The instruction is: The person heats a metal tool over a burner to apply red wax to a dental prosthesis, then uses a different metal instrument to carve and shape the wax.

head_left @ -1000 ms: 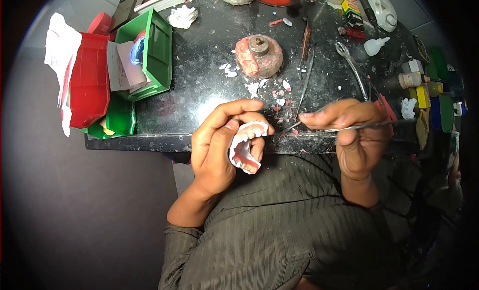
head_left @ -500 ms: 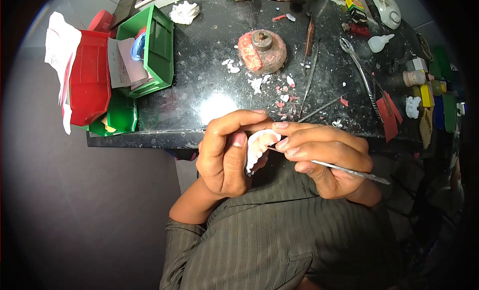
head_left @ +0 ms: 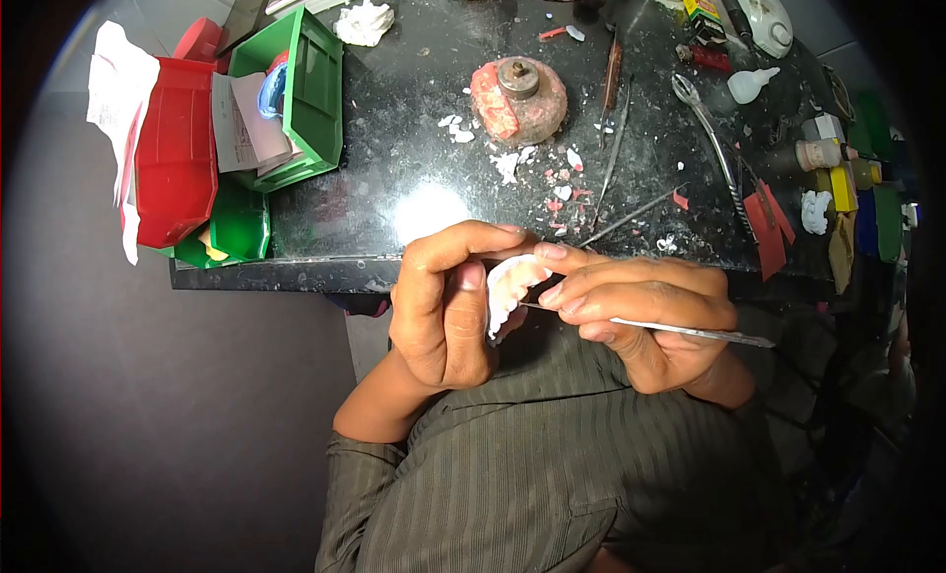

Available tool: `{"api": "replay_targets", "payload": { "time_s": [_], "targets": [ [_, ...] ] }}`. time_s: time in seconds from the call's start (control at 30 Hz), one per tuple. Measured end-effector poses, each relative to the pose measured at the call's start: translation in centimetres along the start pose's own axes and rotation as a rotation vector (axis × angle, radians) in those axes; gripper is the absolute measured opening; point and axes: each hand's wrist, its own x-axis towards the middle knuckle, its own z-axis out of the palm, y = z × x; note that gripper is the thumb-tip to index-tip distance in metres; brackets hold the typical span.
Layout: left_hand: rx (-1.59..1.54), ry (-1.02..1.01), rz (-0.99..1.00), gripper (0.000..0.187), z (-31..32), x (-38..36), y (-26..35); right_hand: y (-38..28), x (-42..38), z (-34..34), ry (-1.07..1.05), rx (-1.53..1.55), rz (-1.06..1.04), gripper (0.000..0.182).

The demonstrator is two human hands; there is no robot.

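Note:
My left hand (head_left: 443,312) is closed around a denture (head_left: 506,289), pink with a white row of teeth along its left edge. It is held just in front of the bench edge, and part of it is hidden by my fingers. In my right hand (head_left: 650,312) a thin metal carving tool (head_left: 690,331) is gripped like a pen. Its narrow tip touches or lies very close to the pink inner side of the denture. My right index fingertip rests by the denture's upper end.
On the dark bench (head_left: 365,208) stands a spirit burner (head_left: 519,100) with pink wax on it, amid white and pink scraps. Green (head_left: 320,100) and red bins (head_left: 177,154) are at the left. Metal tools, pliers (head_left: 714,144) and pink wax sheets (head_left: 767,228) lie at the right.
The carving tool's tip has shifted slightly left and down along the denture, with my right fingers following. The denture has tilted a little in my left hand.

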Motion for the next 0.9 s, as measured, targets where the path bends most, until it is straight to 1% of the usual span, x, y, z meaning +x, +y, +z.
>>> {"api": "replay_targets", "payload": {
  "time_s": [0.07,0.17,0.27,0.33,0.37,0.43,0.5,0.57,0.63,0.67,0.7,0.77,0.8,0.83,0.9],
  "targets": [
    [-0.094,-0.023,-0.031,0.028,0.0,0.3,0.3,0.1,0.0,0.0,0.007,0.018,0.016,0.013],
    [-0.084,-0.021,-0.035,0.027,0.2,0.3,0.3,0.1,0.2,0.1,0.042,0.005,0.013,0.013],
    [-0.09,-0.026,-0.025,0.027,0.1,0.2,0.0,0.0,0.3,0.0,-0.008,-0.016,0.012,0.013],
    [-0.102,-0.025,-0.045,0.028,0.1,0.2,0.2,0.1,0.1,0.1,0.057,0.029,0.037,0.012],
    [-0.112,-0.024,-0.064,0.028,0.1,0.2,0.3,0.1,0.1,0.1,0.056,0.03,0.038,0.012],
    [-0.066,-0.024,-0.042,0.027,0.0,0.1,-0.1,0.1,0.3,0.0,0.005,0.01,0.023,0.012],
    [-0.018,-0.024,-0.015,0.027,0.0,0.2,-0.2,0.3,0.2,-0.3,0.007,0.017,0.027,0.012],
    [-0.207,-0.021,-0.097,0.025,0.2,0.2,0.1,0.4,0.0,-0.4,0.009,0.027,0.033,0.013],
    [-0.266,0.026,-0.131,0.024,0.6,0.3,0.1,0.7,0.1,-0.4,0.219,0.13,0.044,0.015],
    [-0.193,0.018,-0.149,0.028,0.6,0.3,0.0,1.8,0.2,-0.9,0.218,0.095,-0.109,0.021],
    [-0.193,0.015,-0.149,0.028,0.6,0.4,-0.3,1.7,0.1,-0.9,0.221,0.094,-0.11,0.021],
    [-0.075,0.0,0.032,0.035,0.6,0.2,-1.5,1.2,-0.3,-0.8,0.384,0.248,-0.063,0.024],
    [-0.065,-0.014,0.044,0.048,0.5,-0.1,-1.8,1.1,-0.5,-0.9,0.402,0.203,-0.075,0.025],
    [-0.067,-0.017,0.043,0.048,0.6,-0.3,-2.0,0.9,-0.9,-1.0,0.405,0.202,-0.074,0.025],
    [0.082,0.032,0.11,0.061,0.9,-0.6,-2.2,0.6,-1.6,-1.2,0.294,0.086,-0.002,0.023]
  ]
}}
